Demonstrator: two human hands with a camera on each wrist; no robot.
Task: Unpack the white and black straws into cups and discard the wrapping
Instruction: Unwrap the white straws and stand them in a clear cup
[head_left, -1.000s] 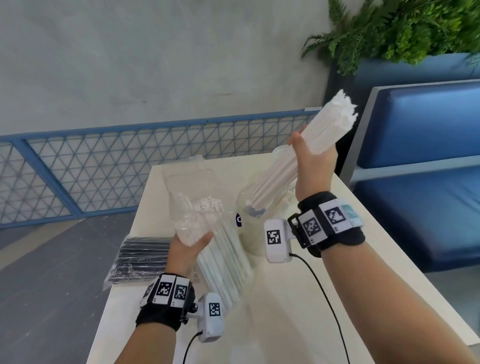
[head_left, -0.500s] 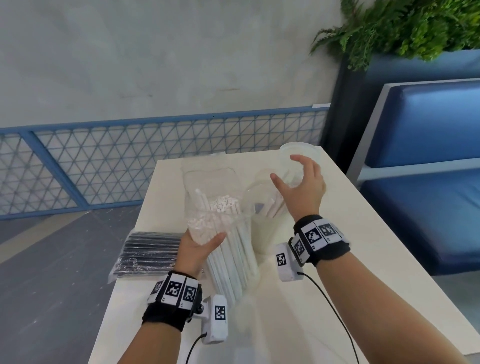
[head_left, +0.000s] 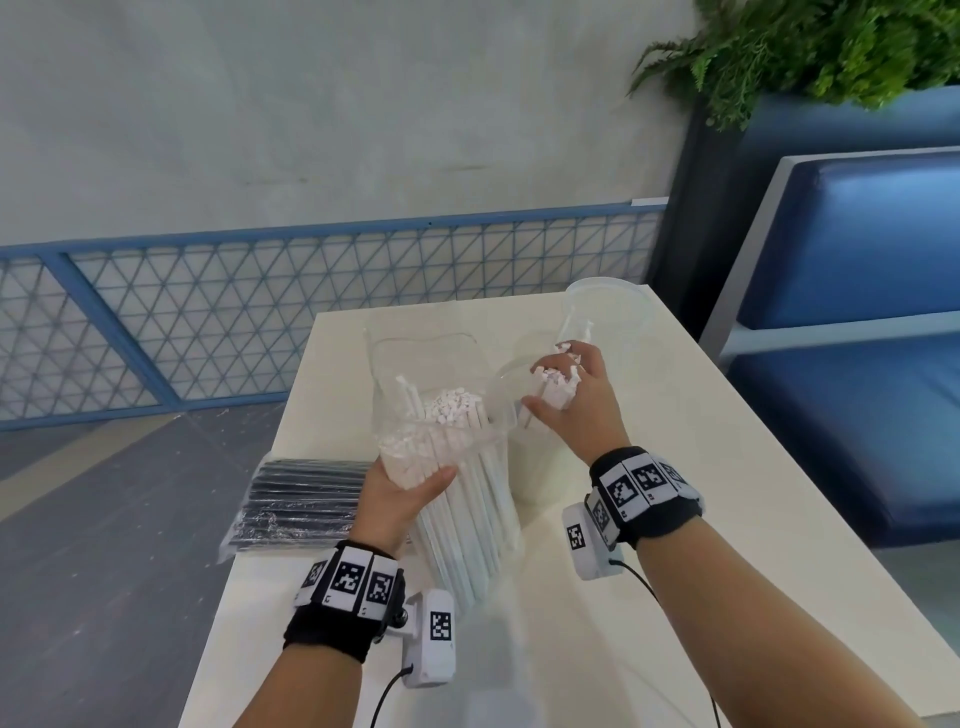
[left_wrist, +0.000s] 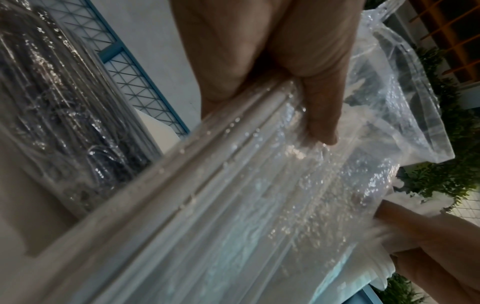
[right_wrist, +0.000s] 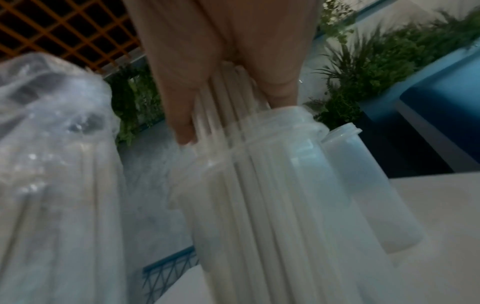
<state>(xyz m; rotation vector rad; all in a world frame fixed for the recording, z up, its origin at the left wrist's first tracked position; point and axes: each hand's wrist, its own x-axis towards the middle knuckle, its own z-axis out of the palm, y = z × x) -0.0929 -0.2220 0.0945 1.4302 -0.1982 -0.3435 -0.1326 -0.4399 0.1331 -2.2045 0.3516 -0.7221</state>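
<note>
My left hand grips a clear wrapping bag with several white straws standing in it, tilted on the table. In the left wrist view the left hand wraps the crinkled bag. My right hand curls round the tops of a bundle of white straws that stands in a clear cup right of the bag. The second clear cup stands just behind it, holding nothing. A sealed pack of black straws lies at the table's left edge.
The white table has bare surface to the right and front of the cups. A blue padded bench stands close on the right, with a planter of green plants behind. A blue mesh railing runs behind the table.
My right hand brought a bundle of white straws down from high up into the near cup and now closes round their tops. The left hand kept holding the bag.
</note>
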